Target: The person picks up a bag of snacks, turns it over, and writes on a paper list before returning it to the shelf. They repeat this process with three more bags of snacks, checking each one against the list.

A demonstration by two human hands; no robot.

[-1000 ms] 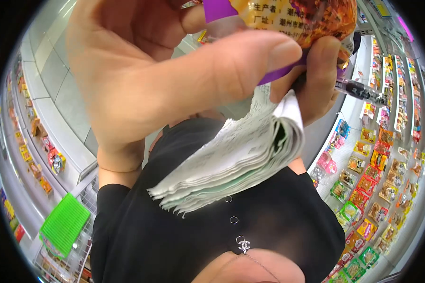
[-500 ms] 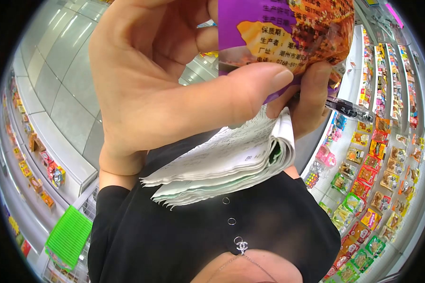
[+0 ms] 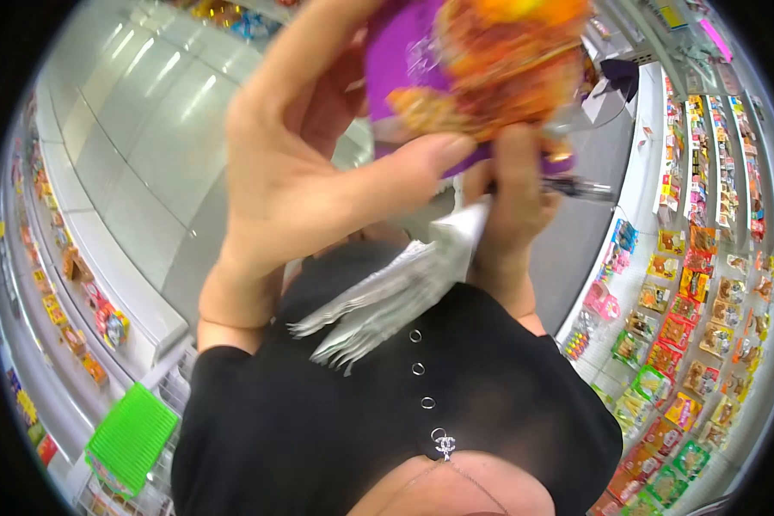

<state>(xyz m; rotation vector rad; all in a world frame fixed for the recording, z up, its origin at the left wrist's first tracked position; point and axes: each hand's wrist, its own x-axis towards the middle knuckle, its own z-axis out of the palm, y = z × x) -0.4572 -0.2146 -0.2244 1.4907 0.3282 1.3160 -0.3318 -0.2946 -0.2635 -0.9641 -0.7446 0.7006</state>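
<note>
A purple and orange snack packet (image 3: 503, 64) is held up at the top of the view, smeared by motion. My left hand (image 3: 297, 163) grips it from the left, with the thumb across its lower edge. On the packet's lower right, my right hand (image 3: 516, 185) presses a finger against it. That same hand also holds a folded wad of papers (image 3: 404, 284), which hangs down in front of my black top. A pen (image 3: 580, 187) with a clear barrel sticks out to the right from between its fingers.
Shelves of small packaged snacks (image 3: 675, 331) curve along the right. Another low shelf with boxed goods (image 3: 60, 318) runs down the left. A bright green basket panel (image 3: 133, 439) on a wire cart stands at lower left. Grey tiled floor (image 3: 138, 112) lies ahead.
Both hands and the packet have shifted left and away from the camera. The packet's printed text has turned out of view. The papers and pen moved along with the right hand.
</note>
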